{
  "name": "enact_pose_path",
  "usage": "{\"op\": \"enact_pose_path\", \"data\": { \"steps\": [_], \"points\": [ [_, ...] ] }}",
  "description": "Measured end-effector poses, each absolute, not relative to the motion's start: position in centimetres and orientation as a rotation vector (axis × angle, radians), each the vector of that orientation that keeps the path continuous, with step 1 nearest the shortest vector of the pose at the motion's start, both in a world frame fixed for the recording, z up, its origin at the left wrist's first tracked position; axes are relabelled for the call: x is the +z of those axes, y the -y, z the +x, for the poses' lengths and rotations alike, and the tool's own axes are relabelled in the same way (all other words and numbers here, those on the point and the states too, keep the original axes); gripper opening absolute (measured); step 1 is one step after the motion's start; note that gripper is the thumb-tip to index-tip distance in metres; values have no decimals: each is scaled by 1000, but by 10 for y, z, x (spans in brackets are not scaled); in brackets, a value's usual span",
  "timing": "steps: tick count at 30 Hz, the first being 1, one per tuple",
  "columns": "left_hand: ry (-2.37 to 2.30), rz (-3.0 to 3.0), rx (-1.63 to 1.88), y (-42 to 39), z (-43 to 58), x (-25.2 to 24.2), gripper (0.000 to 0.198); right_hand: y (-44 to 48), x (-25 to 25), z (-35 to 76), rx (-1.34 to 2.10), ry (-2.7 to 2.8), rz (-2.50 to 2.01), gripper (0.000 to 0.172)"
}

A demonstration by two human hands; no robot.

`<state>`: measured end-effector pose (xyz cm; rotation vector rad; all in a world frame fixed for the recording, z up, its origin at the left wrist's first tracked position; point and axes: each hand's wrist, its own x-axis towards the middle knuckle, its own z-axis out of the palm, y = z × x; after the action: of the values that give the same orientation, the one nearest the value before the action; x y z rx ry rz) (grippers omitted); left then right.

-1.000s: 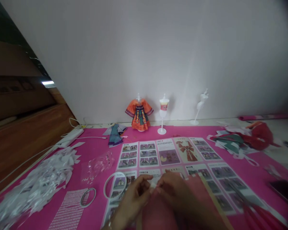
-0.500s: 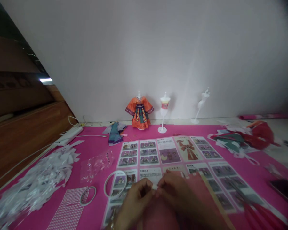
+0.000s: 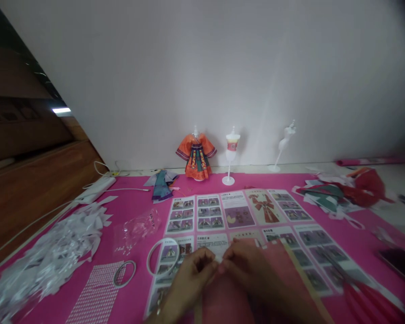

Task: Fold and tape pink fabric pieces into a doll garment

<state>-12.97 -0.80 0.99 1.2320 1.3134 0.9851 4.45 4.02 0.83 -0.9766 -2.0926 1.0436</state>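
Observation:
My left hand [image 3: 196, 276] is closed in a pinch near the middle front. My right hand [image 3: 248, 267] pinches just beside it, fingertips almost touching. Between the two sets of fingertips is a small white strip [image 3: 218, 258], too blurred to make out well. Under and below my hands lies a reddish-pink piece of fabric [image 3: 224, 301] with a yellowish border on its right side; its top edge meets my fingertips. The fabric rests over a printed instruction sheet [image 3: 209, 243] with small pictures of doll clothes.
Left are a large tape roll [image 3: 149, 261], a small tape roll [image 3: 115, 276], a sheet of stick-on beads [image 3: 94, 292] and crumpled plastic [image 3: 54, 252]. Red-handled scissors [image 3: 357, 288] and a phone [image 3: 400, 265] lie right. Behind stand a dressed mannequin [image 3: 197, 155] and mannequin stands [image 3: 230, 155].
My hands stay close together at nearly the same spot, with the fingers shifted slightly. Less of the white strip shows between the fingertips. The view has tilted slightly.

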Motion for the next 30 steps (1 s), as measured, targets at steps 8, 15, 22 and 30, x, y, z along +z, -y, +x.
{"op": "enact_pose_path", "data": {
  "steps": [8, 15, 22, 30],
  "points": [
    [-1342, 1203, 1032, 14, -125, 18, 22, -36, 18, 46, 1099, 2035, -995, 10],
    [-1296, 1170, 1026, 14, -125, 20, 18, -35, 18, 47, 1197, 1990, -999, 8],
    [-1288, 1119, 1060, 15, -123, 17, 21, -32, 13, 49, 1129, 2019, -928, 6],
    [-1322, 1176, 1036, 14, -120, 16, 12, -33, 9, 49, 1042, 2035, -897, 7]
  ]
}}
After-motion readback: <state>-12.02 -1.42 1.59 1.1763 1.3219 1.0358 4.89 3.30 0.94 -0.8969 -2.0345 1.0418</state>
